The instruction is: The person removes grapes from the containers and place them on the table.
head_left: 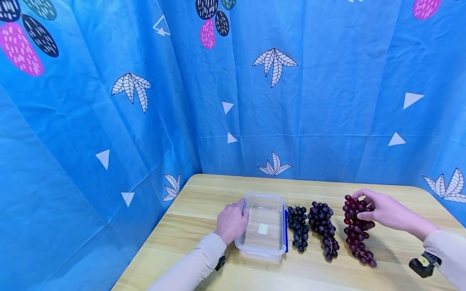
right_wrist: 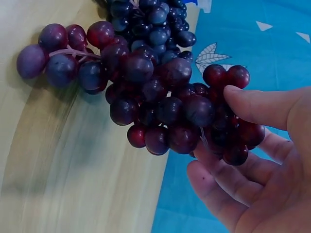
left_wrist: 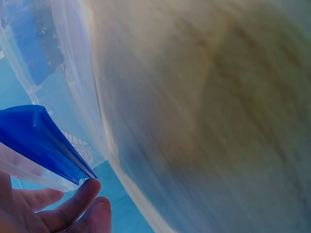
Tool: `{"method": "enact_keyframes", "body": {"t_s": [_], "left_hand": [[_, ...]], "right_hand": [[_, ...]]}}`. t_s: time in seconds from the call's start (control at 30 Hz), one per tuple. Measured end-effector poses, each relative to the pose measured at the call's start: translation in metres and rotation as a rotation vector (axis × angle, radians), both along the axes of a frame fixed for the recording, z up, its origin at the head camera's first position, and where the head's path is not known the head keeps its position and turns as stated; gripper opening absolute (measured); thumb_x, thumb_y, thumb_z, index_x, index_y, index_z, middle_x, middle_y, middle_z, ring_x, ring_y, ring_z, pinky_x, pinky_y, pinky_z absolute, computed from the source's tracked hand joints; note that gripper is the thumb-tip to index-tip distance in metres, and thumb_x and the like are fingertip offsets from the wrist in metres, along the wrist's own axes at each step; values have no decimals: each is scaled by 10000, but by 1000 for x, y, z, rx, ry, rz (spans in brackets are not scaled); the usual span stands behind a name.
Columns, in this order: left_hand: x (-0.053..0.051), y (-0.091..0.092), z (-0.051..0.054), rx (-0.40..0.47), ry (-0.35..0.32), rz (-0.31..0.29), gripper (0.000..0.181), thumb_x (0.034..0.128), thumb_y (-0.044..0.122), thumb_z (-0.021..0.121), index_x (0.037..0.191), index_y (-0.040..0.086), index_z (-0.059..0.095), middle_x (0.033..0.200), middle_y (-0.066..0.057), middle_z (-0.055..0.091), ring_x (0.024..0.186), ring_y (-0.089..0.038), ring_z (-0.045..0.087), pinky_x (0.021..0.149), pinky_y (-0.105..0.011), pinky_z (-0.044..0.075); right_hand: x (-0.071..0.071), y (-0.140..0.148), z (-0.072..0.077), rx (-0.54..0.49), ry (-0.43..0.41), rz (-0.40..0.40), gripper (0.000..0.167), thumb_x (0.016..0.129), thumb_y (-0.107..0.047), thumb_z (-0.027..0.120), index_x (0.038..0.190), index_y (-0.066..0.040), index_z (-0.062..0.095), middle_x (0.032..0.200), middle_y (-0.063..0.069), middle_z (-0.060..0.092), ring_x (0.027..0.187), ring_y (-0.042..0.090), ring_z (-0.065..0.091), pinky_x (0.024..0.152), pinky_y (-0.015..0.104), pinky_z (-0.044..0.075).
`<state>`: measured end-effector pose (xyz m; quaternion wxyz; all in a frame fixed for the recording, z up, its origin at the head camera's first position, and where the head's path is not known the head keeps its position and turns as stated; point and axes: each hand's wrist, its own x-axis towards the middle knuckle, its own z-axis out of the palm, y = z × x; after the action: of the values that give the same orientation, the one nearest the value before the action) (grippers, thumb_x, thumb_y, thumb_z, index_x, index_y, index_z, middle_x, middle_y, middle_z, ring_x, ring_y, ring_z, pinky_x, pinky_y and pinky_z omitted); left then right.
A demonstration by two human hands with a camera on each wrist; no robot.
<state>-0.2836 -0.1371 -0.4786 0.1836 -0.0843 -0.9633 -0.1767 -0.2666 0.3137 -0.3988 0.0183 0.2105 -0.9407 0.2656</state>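
Note:
My right hand grips the upper end of a bunch of dark red grapes. In the right wrist view the thumb lies over the red grapes and the fingers curl beneath them. A clear plastic container, lidless, stands to the left of the grapes. At its left side my left hand holds the wall. The left wrist view has that hand's fingers against a blue latch; its thumb is mostly hidden there.
Two more bunches lie between the container and the red grapes: small black grapes and dark purple grapes. Another blue latch hangs on the container's right side. A blue patterned curtain borders the wooden table.

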Motion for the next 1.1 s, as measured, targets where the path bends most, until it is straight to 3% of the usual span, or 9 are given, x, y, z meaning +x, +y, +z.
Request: {"method": "enact_keyframes", "body": {"t_s": [0.67, 1.1], "left_hand": [[2, 0, 2, 7, -14, -4, 480, 972, 273, 519, 1432, 143, 560, 1152, -145, 724, 1019, -316, 683, 709, -496, 589], [1, 0, 3, 11, -20, -6, 482, 973, 273, 520, 1435, 140, 557, 1163, -142, 722, 1037, -318, 681, 742, -505, 589]], "right_hand": [[-28, -4, -18, -29, -59, 3, 546, 821, -122, 776, 1296, 33, 555, 911, 78, 645, 799, 185, 594, 655, 347, 488], [-51, 0, -32, -20, -72, -52, 408, 849, -35, 703, 1212, 101, 577, 925, 113, 691, 804, 195, 637, 670, 362, 508]]}}
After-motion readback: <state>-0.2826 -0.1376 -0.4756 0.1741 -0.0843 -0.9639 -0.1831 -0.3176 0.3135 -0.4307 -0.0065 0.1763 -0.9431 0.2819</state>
